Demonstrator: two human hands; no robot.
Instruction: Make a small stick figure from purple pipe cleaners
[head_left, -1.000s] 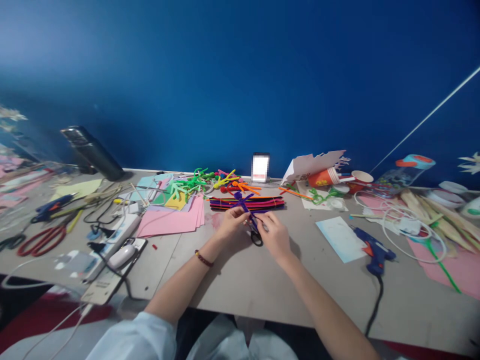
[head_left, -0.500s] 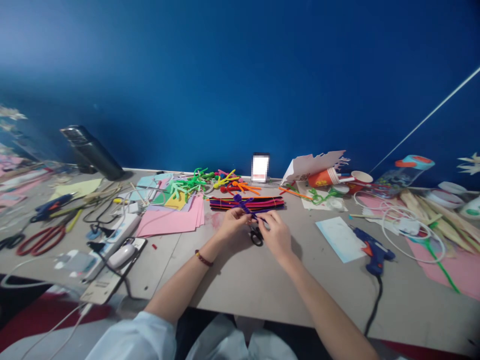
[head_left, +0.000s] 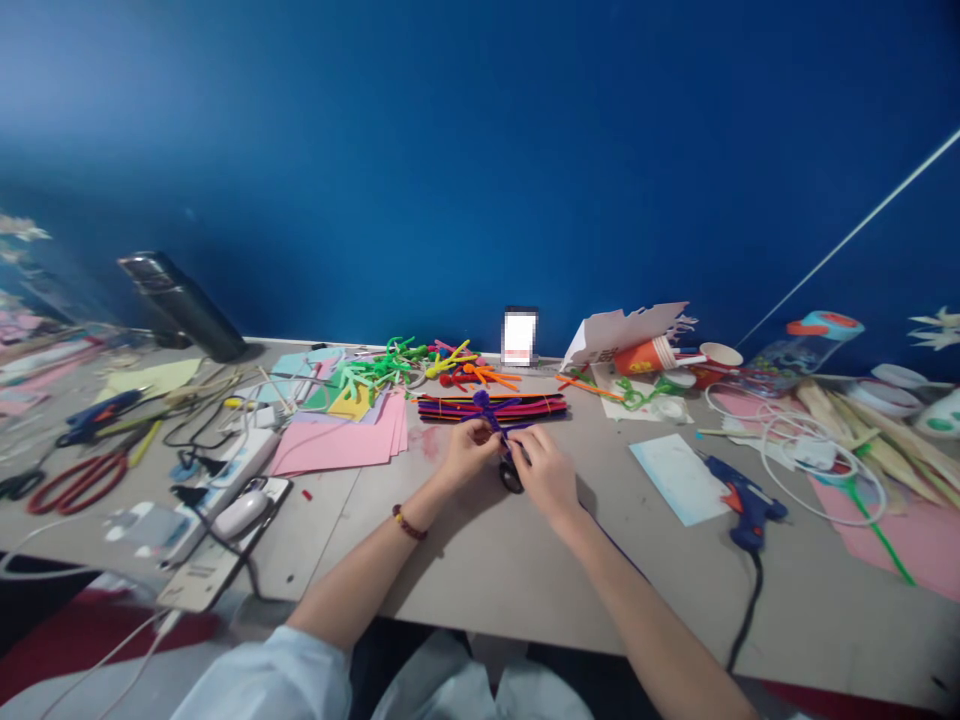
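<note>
Purple Pipe-Cleaner Figure [head_left: 484, 403] Pinched Between Two Close-Set Hands

Here's the broad blue wall [head_left: 450, 170] at the back, and below it the grey tabletop [head_left: 465, 570], crowded on both flanks. A dark thermos [head_left: 191, 308] leans far left, and a bundle of pipe cleaners [head_left: 442, 408] lies crosswise in the middle, just beyond the hands. Over on the right, the blue glue gun [head_left: 752, 507] lies with its cord [head_left: 754, 600] running off the near edge; a swing of the right elbow could, I'd judge, drag it.

To the centre! The left hand [head_left: 469, 450] is narrow, thumb and fingers nipping the figure's body. The right hand [head_left: 550, 472] is narrow too, fingertips bunched on its purple stems, though the exact hold is partly hidden. The figure sits between them, its looped head seen against the bundle; touching or apart, I can't tell.

What could spoil it? A slack left pinch could let the body twist out of shape; a hard right-hand pull could bend the limbs unevenly. A purple strand [head_left: 616, 545] shows beside the right forearm and could snag under it. And smallest, a black scissor-like loop [head_left: 511, 479] under the fingers: a dipping wrist could knock it.
</note>
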